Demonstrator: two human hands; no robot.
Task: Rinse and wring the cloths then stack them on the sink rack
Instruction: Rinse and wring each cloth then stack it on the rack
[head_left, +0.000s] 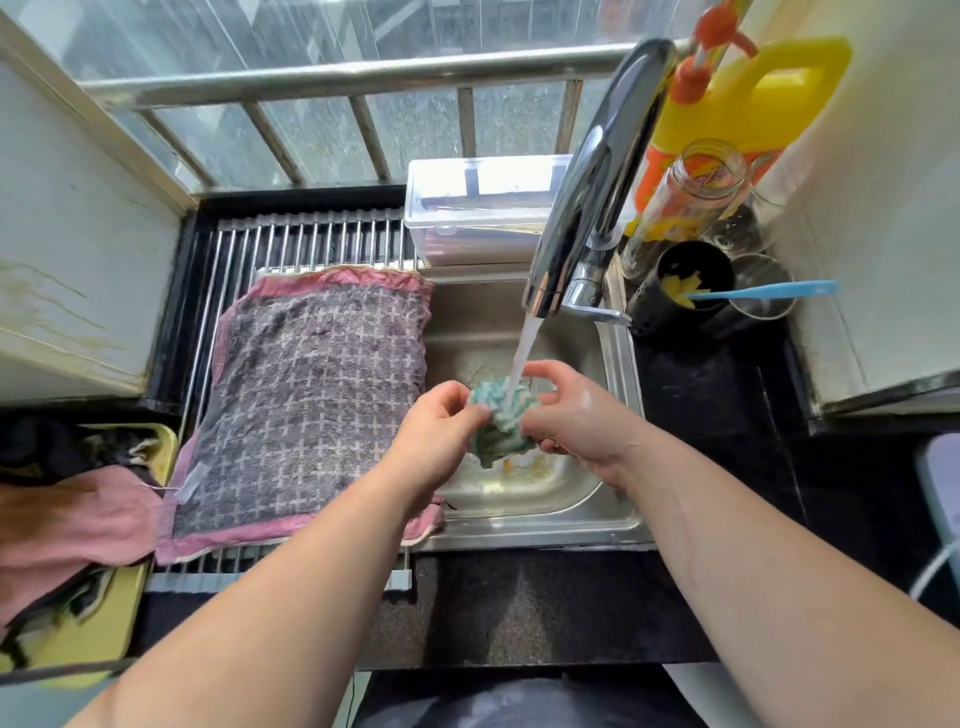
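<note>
Two hands bunch a small teal-and-white cloth (500, 415) under the stream of water (523, 347) that runs from a chrome faucet (597, 182), over the basin of a steel sink (621, 374). The left hand (435, 434) pinches the wad's near-left side with curled fingers, while the right hand (577, 422) grips its right side, thumb and forefinger arched above it. The work appears to be at the rinse stage for this cloth. The next move likely calls for twisting the wad hard between both hands over the basin, then carrying it left to the sink rack (291, 234). The cloth looks soaked and crumpled into a tight ball, its zigzag weave showing on top and a ragged corner hanging below the fingers. On the rack, just beside the basin, a larger grey checked cloth (311, 395) with a pink border lies spread flat. At far left, a pink cloth (72, 514) and darker ones sit heaped on a yellow tray (122, 608), seemingly waiting their turn.
</note>
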